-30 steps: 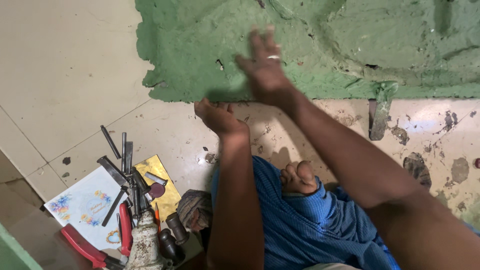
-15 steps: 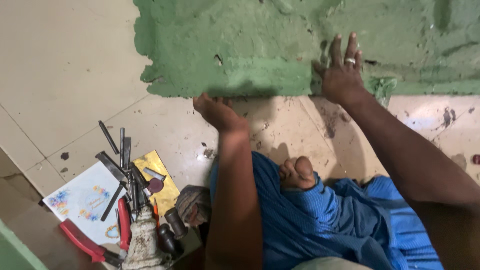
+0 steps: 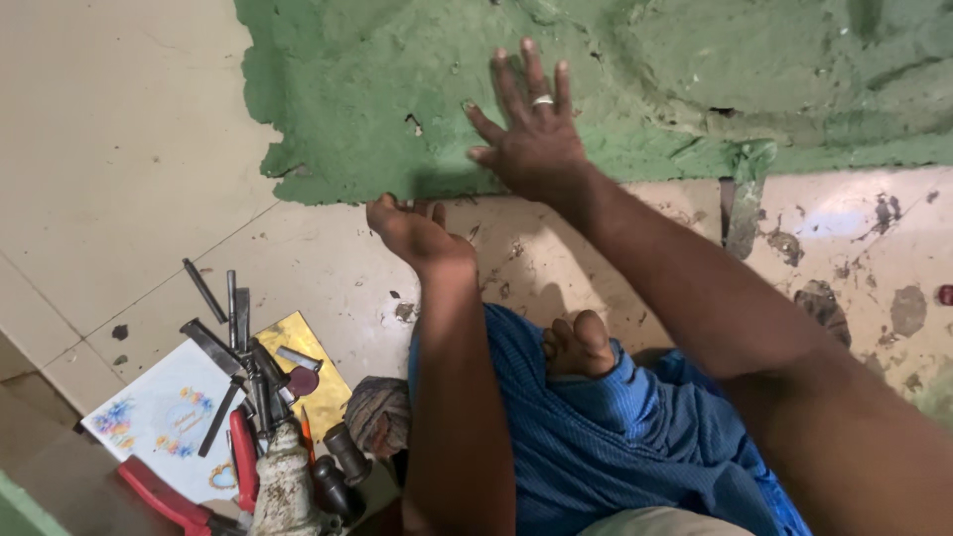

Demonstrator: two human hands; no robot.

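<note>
A thick slab of green clay (image 3: pixel 397 109) is spread over the tiled floor in front of me. My right hand (image 3: pixel 531 134), with a ring on one finger, lies flat and spread on the clay near its front edge. My left hand (image 3: pixel 409 226) rests palm up on the floor against that front edge, fingers curled, holding nothing that I can see. My foot (image 3: pixel 579 344) shows above blue cloth (image 3: pixel 596 437) over my legs.
Several metal chisels and punches (image 3: pixel 238 347) lie on a yellow card (image 3: pixel 323 392) and a white printed card (image 3: pixel 159 417) at lower left, beside red-handled pliers (image 3: pixel 164 496). The beige tiles (image 3: pixel 874 248) at right carry dried clay smears.
My right hand has swept across the clay, right and then back left toward the middle, spread flat. My left hand has stayed at the clay's front edge.
</note>
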